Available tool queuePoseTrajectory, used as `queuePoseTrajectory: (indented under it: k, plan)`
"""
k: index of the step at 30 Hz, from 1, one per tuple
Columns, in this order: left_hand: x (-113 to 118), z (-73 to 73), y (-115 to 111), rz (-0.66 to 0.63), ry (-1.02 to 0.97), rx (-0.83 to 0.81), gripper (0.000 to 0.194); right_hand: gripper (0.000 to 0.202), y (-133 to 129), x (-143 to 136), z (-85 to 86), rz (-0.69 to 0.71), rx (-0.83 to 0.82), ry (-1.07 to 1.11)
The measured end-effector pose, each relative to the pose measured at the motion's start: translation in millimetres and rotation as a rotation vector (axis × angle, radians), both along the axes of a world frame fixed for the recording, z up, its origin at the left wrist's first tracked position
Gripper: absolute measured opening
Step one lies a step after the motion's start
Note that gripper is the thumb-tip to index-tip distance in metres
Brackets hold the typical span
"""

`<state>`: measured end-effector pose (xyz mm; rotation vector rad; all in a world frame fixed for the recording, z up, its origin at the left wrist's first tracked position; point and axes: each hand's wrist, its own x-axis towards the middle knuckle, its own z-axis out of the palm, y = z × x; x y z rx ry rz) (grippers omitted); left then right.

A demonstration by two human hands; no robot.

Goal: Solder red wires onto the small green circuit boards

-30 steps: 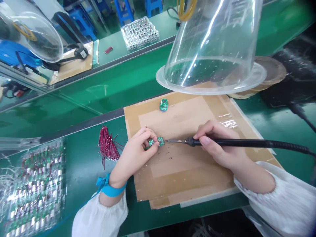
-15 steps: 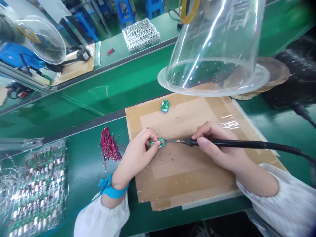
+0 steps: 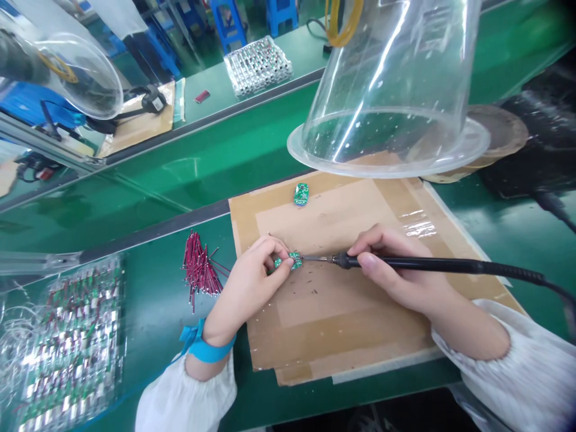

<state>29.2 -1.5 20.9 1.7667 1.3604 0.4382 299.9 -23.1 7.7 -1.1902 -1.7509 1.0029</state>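
Between its fingertips my left hand [image 3: 258, 270] pinches a small green circuit board [image 3: 296, 260] over the cardboard sheet [image 3: 360, 324]. A blue strap circles that wrist. My right hand [image 3: 396, 267] is closed around a black soldering iron [image 3: 418, 263], held nearly level and pointing left. Its metal tip is at the right edge of the board; whether it touches cannot be told. Another green circuit board [image 3: 301, 194] lies at the back of the cardboard. Left of my left hand is a pile of dark red wires [image 3: 200, 267] with silvery ends.
A clear plastic funnel hood [image 3: 387, 138] hangs over the cardboard's back edge. At the left lies a clear tray [image 3: 72, 342] packed with boards and metal parts. Behind the green partition [image 3: 216, 150] stands another bench with a silvery tray [image 3: 258, 65]. The iron's cord runs off right.
The soldering iron's tip has shifted very slightly left toward the board. Otherwise both hands keep nearly the same pose. A person's legs in the background have moved a little.
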Motion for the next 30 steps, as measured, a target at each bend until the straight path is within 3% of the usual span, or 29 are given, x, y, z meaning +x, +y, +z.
queuePoseTrajectory:
  k: [30]
  plan:
    - [-0.5,-2.4,3.5,0.042,-0.054,-0.067,0.013,0.013,0.8,-0.7,-1.5,-0.063,0.023,0.073]
